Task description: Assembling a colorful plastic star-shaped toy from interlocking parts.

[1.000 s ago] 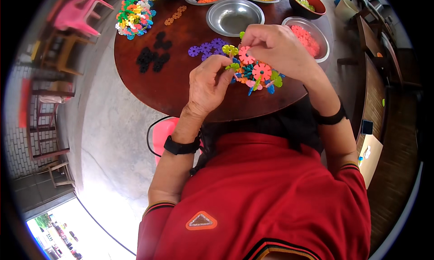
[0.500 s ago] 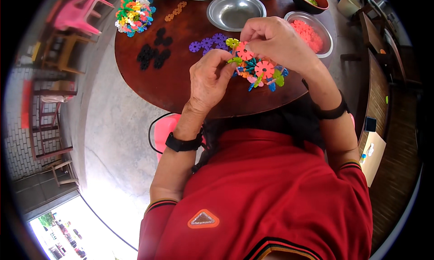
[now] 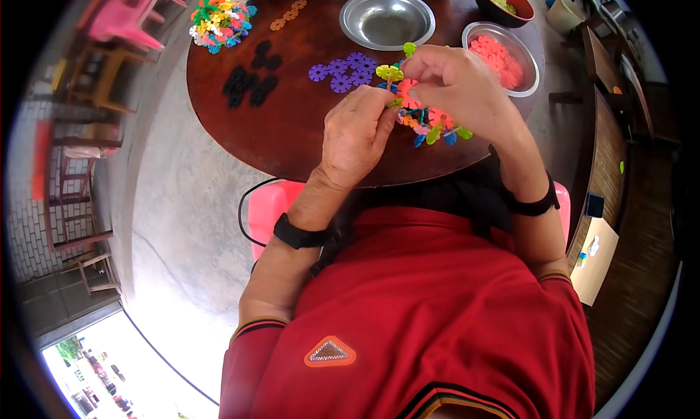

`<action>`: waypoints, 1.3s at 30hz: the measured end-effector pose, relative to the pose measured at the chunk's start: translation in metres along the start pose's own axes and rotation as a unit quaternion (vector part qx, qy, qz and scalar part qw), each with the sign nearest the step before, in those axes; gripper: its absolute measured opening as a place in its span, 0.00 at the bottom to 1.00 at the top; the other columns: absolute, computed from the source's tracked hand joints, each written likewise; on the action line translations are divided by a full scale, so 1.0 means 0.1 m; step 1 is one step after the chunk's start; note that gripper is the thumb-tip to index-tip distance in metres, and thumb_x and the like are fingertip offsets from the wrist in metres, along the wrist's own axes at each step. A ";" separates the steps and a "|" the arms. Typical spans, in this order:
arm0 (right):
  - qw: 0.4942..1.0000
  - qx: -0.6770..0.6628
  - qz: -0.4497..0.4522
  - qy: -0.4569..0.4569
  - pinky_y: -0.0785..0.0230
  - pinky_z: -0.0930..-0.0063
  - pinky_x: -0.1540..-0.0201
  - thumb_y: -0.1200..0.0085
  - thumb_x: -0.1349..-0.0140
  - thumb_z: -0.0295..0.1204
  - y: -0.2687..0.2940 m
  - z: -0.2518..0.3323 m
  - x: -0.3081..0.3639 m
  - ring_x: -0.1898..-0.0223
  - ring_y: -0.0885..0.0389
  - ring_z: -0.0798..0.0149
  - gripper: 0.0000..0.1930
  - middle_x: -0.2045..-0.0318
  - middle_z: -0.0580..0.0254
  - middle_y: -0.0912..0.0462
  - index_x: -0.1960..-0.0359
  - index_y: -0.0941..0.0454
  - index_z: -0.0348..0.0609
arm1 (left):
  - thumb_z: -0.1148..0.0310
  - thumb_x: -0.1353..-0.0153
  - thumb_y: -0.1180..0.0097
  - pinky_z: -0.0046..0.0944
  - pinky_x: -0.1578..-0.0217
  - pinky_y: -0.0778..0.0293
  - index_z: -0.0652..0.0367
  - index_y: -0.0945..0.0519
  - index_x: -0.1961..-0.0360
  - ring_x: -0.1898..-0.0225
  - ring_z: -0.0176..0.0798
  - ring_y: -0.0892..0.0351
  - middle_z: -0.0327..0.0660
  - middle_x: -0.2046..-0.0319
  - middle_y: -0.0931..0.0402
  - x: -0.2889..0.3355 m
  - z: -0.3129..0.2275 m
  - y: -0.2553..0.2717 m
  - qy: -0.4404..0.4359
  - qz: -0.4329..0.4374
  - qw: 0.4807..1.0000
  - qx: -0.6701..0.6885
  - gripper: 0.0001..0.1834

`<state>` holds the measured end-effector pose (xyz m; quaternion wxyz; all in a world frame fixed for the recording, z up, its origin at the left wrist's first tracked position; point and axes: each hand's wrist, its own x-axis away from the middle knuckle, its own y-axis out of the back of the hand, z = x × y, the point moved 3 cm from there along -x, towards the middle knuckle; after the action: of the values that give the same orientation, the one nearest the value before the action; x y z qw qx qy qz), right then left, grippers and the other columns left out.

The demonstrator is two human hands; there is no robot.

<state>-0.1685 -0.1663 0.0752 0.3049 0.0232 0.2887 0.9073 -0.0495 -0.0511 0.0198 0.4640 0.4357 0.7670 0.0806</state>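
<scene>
A many-coloured cluster of interlocking plastic flower discs (image 3: 440, 118) is held at the near edge of the round table, with coral, green, blue and orange pieces joined together. My left hand (image 3: 356, 136) is closed on its left side, thumb and forefinger pinching near a green disc. From the right, my right hand (image 3: 467, 91) pinches a coral disc (image 3: 410, 92) on the upper part of the cluster. A yellow-green disc (image 3: 389, 73) stands just above my left fingertips. My fingers hide part of the joints.
The brown table (image 3: 284, 138) bears loose purple discs (image 3: 340, 68), black discs (image 3: 238, 84) and orange discs (image 3: 287, 16). Beyond the cluster are a bare steel bowl (image 3: 386, 22), a bowl of coral discs (image 3: 500, 58) and a red-and-black bowl (image 3: 504, 0). A finished-looking colourful cluster (image 3: 222, 18) stands far left.
Both hands and the cluster have shifted slightly right in view. The cluster has turned, and a green disc now shows above my right fingers.
</scene>
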 end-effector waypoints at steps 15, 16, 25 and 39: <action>0.999 0.003 -0.020 0.034 0.32 0.71 0.76 0.42 0.50 0.24 -0.04 -0.05 -0.05 0.81 0.22 0.65 0.07 0.82 0.53 0.20 0.73 0.25 0.32 | 0.69 0.45 0.39 0.44 0.73 0.30 0.56 0.30 0.72 0.74 0.47 0.26 0.41 0.77 0.31 -0.05 0.11 0.07 -0.062 0.077 0.989 -0.106 0.09; 1.000 -0.001 -0.003 0.005 0.32 0.71 0.76 0.42 0.50 0.24 -0.01 -0.03 -0.05 0.81 0.22 0.64 0.07 0.82 0.53 0.20 0.74 0.25 0.32 | 0.70 0.45 0.40 0.45 0.73 0.30 0.56 0.30 0.72 0.74 0.47 0.26 0.41 0.77 0.31 -0.07 0.11 0.06 -0.066 0.064 0.989 -0.118 0.09; 0.997 0.072 0.022 -0.005 0.32 0.68 0.75 0.41 0.51 0.25 0.01 0.00 0.00 0.81 0.22 0.62 0.08 0.83 0.52 0.22 0.76 0.25 0.32 | 0.71 0.48 0.39 0.44 0.72 0.31 0.57 0.30 0.74 0.74 0.48 0.28 0.42 0.76 0.33 0.03 0.01 -0.08 -0.072 0.037 0.989 -0.123 0.10; 0.986 0.153 -0.061 0.027 0.32 0.66 0.73 0.44 0.51 0.22 -0.16 -0.03 0.14 0.78 0.21 0.57 0.04 0.81 0.52 0.23 0.73 0.24 0.36 | 0.74 0.49 0.42 0.45 0.73 0.32 0.58 0.30 0.74 0.75 0.49 0.29 0.44 0.77 0.33 0.14 -0.01 -0.16 -0.058 0.006 0.994 -0.094 0.08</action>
<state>-0.1721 -0.1493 0.0623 0.3443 0.0271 0.4328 0.8327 -0.0619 -0.0505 0.0032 0.5459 0.3987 0.7254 0.1296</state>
